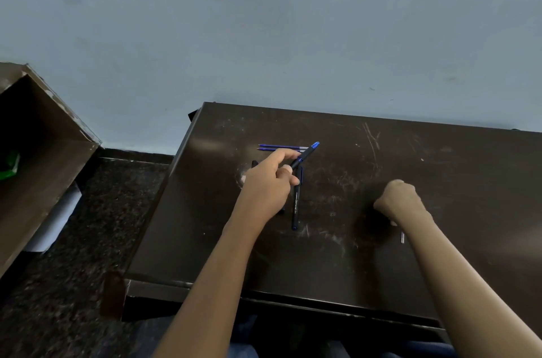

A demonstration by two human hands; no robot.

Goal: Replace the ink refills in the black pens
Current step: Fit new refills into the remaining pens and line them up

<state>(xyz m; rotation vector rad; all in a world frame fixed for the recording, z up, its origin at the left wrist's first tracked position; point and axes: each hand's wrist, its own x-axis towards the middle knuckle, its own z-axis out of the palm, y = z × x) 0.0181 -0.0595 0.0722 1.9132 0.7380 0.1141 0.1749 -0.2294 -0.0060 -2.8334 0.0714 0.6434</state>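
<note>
My left hand [271, 181] grips a black pen with a blue end [305, 154], tilted up and to the right above the dark table [410, 152]. A second black pen [295, 205] with white lettering lies lengthwise just right of that hand. Two thin blue ink refills [281, 147] lie side by side beyond the hand. My right hand [400, 200] rests on the table as a closed fist; a small thin piece [402, 237] shows under the wrist, and I cannot tell whether the fist holds it.
A pale wall rises straight behind the table. A brown wooden cabinet [44, 152] stands at the left over a dark speckled floor [88, 284]. The table's left edge drops off near x 600.
</note>
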